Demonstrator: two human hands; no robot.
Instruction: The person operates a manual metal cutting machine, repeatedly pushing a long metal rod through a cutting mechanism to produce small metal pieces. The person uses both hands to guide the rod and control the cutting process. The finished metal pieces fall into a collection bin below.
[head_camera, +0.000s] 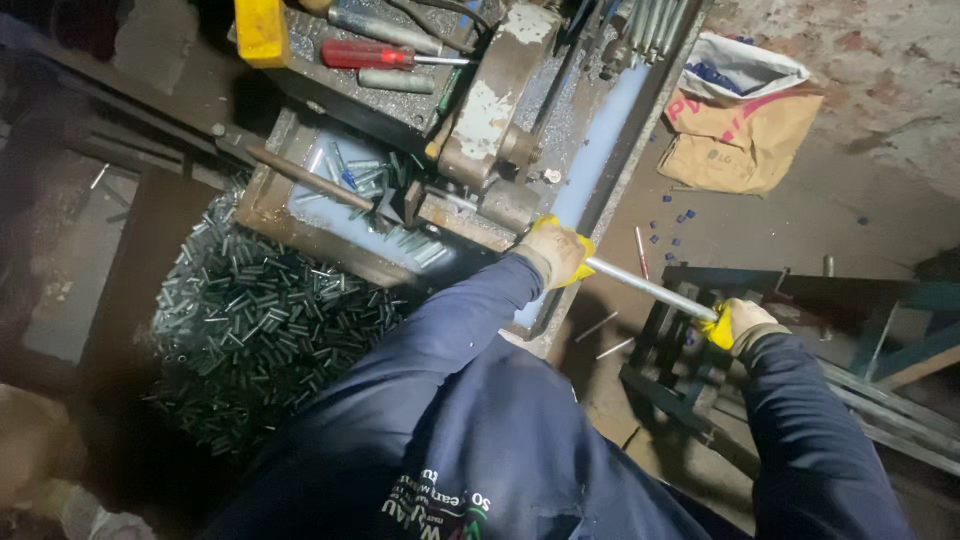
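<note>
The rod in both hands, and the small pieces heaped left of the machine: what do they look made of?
The rod looks like bare metal, likely steel: straight, silver-grey, with a bright sheen. The left hand and right hand grip it in gloves. The heaped pieces look like short cut metal lengths, grey and glinting; whether hollow or solid I cannot tell.

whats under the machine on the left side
A heap of short cut metal tube pieces lies below the machine. The dark blue sleeve covers its right edge, and its lower part fades into shadow.
</note>
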